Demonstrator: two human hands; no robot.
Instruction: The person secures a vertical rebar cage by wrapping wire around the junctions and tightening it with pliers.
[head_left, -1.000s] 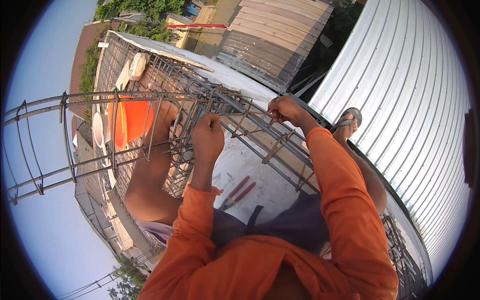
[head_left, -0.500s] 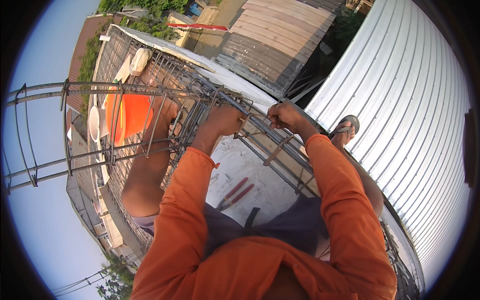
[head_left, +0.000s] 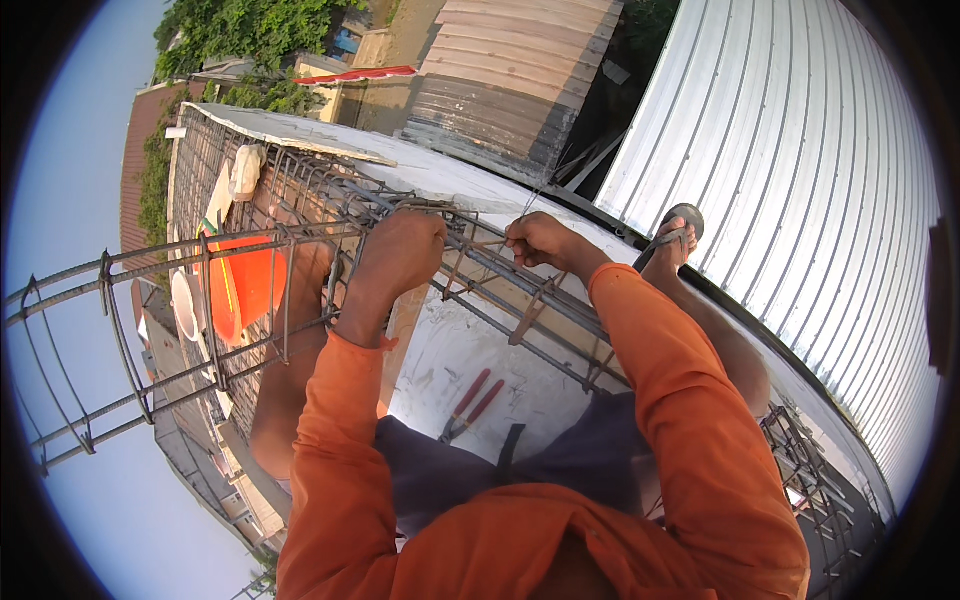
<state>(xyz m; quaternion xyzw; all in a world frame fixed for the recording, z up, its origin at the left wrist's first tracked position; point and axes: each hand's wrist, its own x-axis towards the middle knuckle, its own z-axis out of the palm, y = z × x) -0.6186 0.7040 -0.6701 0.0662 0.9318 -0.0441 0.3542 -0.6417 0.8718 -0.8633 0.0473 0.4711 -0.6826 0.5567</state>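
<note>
My left hand (head_left: pixel 402 248) is closed at the rebar cage (head_left: pixel 515 277), its fingers curled over the top bars near the joint. What those fingers hold is hidden. To the right, my right hand (head_left: pixel 545 243) is pinched just above the same bars. Thin tie wires (head_left: pixel 529 203) stick up from its fingertips. Pincers with red handles (head_left: pixel 470 402) lie on the pale surface between my legs, below the cage and apart from both hands.
An upright-column rebar cage (head_left: pixel 130 350) juts out to the left. An orange bucket (head_left: pixel 250 280) and a white container (head_left: pixel 186 305) stand beside my left leg. Corrugated metal roofing (head_left: pixel 790 220) slopes away on the right, near my sandalled foot (head_left: pixel 672 240). A white ledge (head_left: pixel 450 180) runs beyond the cage.
The view has shifted and tilted a little. My left hand has moved left along the bars, away from my right hand, which stays pinched. The pincers lie where they were.
</note>
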